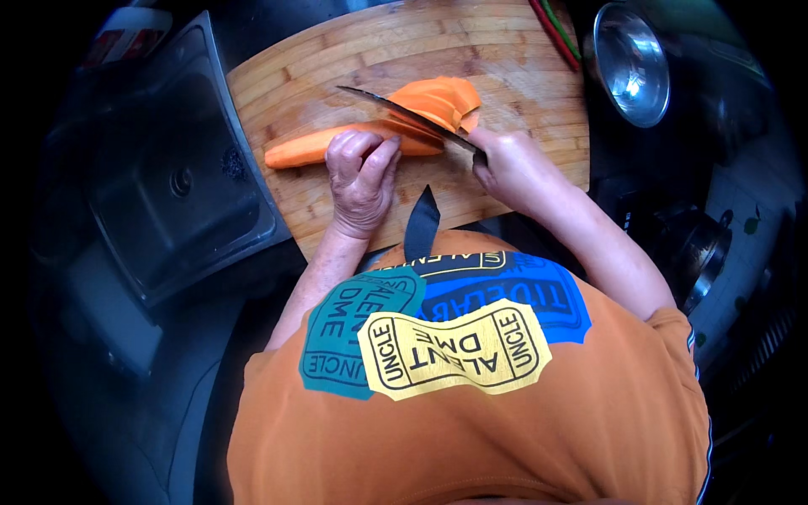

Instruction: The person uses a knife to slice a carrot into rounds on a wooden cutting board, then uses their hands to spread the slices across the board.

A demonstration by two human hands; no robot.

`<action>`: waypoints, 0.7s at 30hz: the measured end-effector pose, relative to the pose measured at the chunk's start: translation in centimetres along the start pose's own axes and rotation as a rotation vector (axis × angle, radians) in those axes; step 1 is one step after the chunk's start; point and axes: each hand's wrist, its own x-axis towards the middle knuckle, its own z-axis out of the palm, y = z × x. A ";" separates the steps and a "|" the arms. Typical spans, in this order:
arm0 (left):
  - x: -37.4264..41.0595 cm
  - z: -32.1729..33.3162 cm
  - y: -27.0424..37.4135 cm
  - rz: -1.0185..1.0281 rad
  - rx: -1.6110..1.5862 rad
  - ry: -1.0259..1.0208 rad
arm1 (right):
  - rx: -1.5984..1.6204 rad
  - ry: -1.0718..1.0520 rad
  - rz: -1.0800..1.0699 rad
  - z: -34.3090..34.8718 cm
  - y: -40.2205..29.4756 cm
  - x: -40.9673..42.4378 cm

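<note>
A peeled carrot lies lengthwise on a wooden cutting board. My left hand presses down on it with bent fingertips, holding it against the board. In my right hand is the handle of a kitchen knife, its dark blade slanting up to the left. Thin carrot slices are heaped just beyond the blade. A few slices lean along the carrot's right part, close to the knife; whether the edge touches the carrot cannot be told.
A stainless steel sink adjoins the board on the left. One red chili pepper and one green chili pepper rest at the board's far right corner. A shiny metal bowl stands beyond the right edge. A dark pan is lower right.
</note>
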 end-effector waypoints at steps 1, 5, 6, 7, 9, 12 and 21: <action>-0.2 0.0 0.0 0.001 0.002 -0.001 | 0.028 0.027 -0.013 -0.3 -0.4 -0.6; -0.6 0.2 0.0 -0.035 0.014 0.024 | 0.049 -0.022 0.011 -2.2 -1.9 -3.3; -0.7 0.3 -0.1 -0.042 0.011 0.029 | 0.025 -0.049 0.020 -2.4 -2.2 -3.7; -0.7 0.3 -0.1 -0.049 0.010 0.035 | 0.001 -0.076 0.028 -2.6 -2.4 -4.0; -1.0 0.3 -0.2 -0.059 0.027 0.021 | -0.015 -0.080 0.037 -2.6 -2.7 -4.5; -1.1 0.4 -0.2 -0.067 0.031 0.012 | -0.027 -0.102 0.063 -2.7 -3.1 -4.7; -0.8 0.3 -0.2 -0.067 0.038 0.003 | -0.077 -0.129 0.059 -2.7 -3.3 -4.7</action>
